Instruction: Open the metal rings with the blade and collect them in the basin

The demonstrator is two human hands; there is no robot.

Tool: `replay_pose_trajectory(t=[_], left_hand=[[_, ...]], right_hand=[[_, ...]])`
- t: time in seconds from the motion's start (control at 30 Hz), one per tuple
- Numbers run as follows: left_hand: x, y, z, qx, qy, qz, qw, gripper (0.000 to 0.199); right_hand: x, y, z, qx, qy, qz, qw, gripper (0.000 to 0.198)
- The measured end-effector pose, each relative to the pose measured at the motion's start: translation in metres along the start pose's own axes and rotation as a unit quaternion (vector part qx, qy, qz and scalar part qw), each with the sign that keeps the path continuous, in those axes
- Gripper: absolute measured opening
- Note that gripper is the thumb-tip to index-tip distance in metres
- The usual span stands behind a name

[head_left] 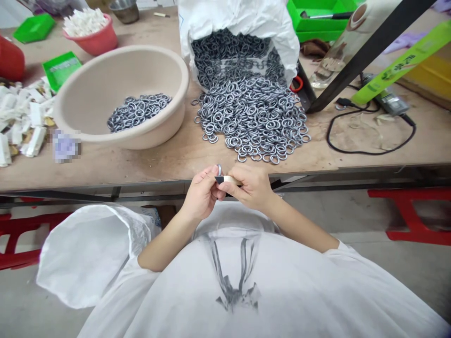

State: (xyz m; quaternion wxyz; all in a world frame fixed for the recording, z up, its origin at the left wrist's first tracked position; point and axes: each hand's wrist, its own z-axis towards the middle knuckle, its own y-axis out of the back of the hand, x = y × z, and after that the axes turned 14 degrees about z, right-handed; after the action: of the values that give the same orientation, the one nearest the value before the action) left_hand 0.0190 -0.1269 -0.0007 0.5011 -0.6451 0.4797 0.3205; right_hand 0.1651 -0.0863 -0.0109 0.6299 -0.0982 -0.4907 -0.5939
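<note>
My left hand pinches a grey ring upright between thumb and fingers, just in front of the table edge. Closed round the pale handle of a small knife, my right hand meets the left. The knife's dark, slanted tip lies at the left thumb, right below the ring; whether blade and ring touch I cannot tell. Beyond the hands, a heap of loose grey rings spills from a white sack lying on its side. More grey rings lie in a large beige basin to the left.
White pieces are piled at the far left, near a green tray and a red bowl. A dark metal post and a black cable are on the right. Below the table, a white bag stands open at left.
</note>
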Motion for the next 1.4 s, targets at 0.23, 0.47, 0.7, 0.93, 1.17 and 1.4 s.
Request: replay_pose_trajectory(t=[0.23,0.47,0.7,0.93,1.17,1.4], left_hand=[[0.002,0.002,-0.002,-0.003,0.001,0.001,1.000,0.042],[0.002,0.006,0.003,0.010,0.009,0.004,1.000,0.047],[0.012,0.011,0.007,0.066,0.035,0.032,0.997,0.048],[0.017,0.022,0.015,0.039,0.023,0.053,0.998,0.040],[0.014,0.026,0.028,-0.011,0.038,-0.010,0.999,0.025],[0.011,0.007,0.031,-0.024,0.017,-0.035,0.999,0.040]], right_hand=[[0.000,-0.001,0.002,0.023,-0.012,-0.003,1.000,0.061],[-0.001,-0.003,0.001,0.044,-0.048,0.031,0.997,0.057],[-0.036,0.000,0.013,-0.050,-0.195,-0.018,0.979,0.054],[-0.056,0.016,0.048,0.002,-0.229,-0.249,0.941,0.029],[-0.065,0.021,0.054,-0.038,-0.211,-0.159,0.964,0.022],[-0.036,0.006,0.027,-0.017,-0.139,0.235,0.962,0.045]])
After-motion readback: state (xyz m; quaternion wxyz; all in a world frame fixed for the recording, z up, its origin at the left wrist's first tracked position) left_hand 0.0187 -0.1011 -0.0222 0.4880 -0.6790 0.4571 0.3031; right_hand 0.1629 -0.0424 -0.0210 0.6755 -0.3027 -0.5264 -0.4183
